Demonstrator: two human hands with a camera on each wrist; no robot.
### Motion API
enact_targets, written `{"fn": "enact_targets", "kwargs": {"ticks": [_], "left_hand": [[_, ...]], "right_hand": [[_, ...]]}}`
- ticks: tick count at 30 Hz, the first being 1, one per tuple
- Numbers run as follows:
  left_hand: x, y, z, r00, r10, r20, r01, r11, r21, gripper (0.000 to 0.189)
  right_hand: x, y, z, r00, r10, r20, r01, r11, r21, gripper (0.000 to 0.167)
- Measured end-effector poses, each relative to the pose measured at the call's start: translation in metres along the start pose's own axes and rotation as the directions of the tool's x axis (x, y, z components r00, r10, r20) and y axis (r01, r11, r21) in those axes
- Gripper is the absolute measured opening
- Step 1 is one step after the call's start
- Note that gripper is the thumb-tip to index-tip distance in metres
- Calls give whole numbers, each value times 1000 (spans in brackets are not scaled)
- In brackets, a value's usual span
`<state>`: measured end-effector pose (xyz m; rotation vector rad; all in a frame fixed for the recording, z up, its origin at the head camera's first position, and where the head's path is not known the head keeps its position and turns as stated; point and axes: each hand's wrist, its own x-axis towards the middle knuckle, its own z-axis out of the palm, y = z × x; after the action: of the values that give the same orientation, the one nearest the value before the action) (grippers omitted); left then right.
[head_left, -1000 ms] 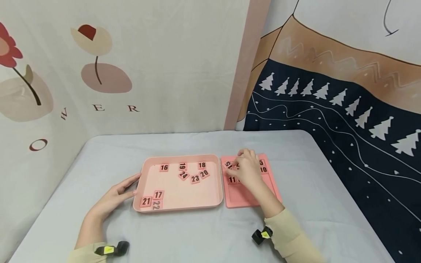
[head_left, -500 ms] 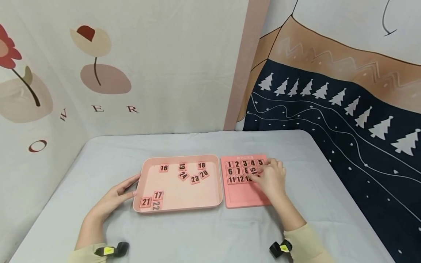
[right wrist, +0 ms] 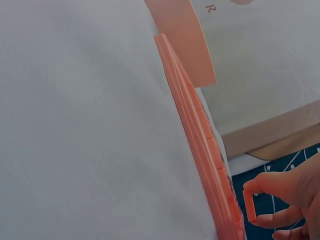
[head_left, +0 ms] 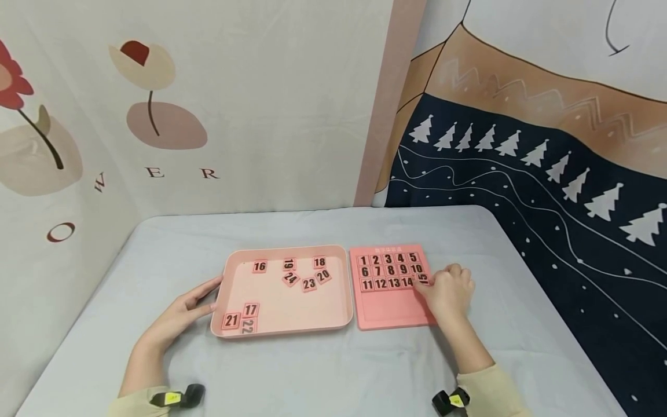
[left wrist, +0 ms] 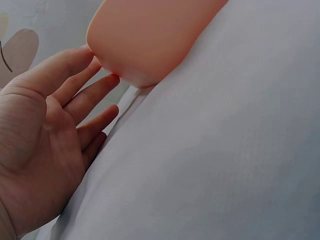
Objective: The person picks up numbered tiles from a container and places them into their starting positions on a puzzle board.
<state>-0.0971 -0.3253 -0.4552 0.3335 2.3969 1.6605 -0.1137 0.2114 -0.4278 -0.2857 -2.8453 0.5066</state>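
My right hand [head_left: 451,291] pinches the number tile 15 [head_left: 424,280] between thumb and finger, over the right end of the board's third row. In the right wrist view the pink tile [right wrist: 249,204] stands on edge, a little off the board [right wrist: 186,107]. The pink number board [head_left: 391,313] holds tiles 1 to 14 in ordered rows, with a bare strip below them. With fairly straight fingers, my left hand [head_left: 179,313] touches the left edge of the light pink tray [head_left: 292,318]. The left wrist view shows the same fingertips against the tray's corner [left wrist: 145,40].
Inside the tray lie several loose tiles. Tile 16 [head_left: 259,266] and tile 18 [head_left: 319,262] are towards the back, while tile 21 [head_left: 231,320] and tile 17 [head_left: 250,309] are at the front left. A grey-white cloth [head_left: 312,370] covers the table, with printed curtains behind.
My right hand has moved right across the board with tile 15, from the left end of the rows to the right end of the third row. My left hand stays at the tray.
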Motion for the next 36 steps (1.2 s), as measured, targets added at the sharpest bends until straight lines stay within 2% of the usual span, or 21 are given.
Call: {"fn": "enact_targets", "kwargs": {"ticks": [8, 13, 20, 24, 29, 36], "left_hand": [[0, 0, 0, 1000, -3, -3, 3, 1000, 4, 60], [0, -1, 0, 1000, 1, -5, -1, 1000, 7, 60], [-1, 0, 1, 1000, -3, -6, 3, 1000, 11, 60], [-1, 1, 2, 1000, -13, -8, 13, 1000, 11, 60], [0, 1, 2, 1000, -10, -8, 10, 1000, 8, 60], [-1, 0, 2, 1000, -4, -11, 4, 1000, 5, 60]], "right_hand": [[-2, 3, 0, 996, 90, 22, -89, 995, -54, 45], [-2, 3, 4, 994, 106, -4, -106, 994, -33, 46], [-4, 4, 10, 994, 111, -3, -111, 994, 7, 51], [-5, 8, 12, 996, 85, -4, -85, 996, 31, 46], [-5, 18, 12, 1000, 15, -20, -14, 999, 44, 40], [-3, 30, 13, 995, -97, 0, 97, 993, 72, 54]]}}
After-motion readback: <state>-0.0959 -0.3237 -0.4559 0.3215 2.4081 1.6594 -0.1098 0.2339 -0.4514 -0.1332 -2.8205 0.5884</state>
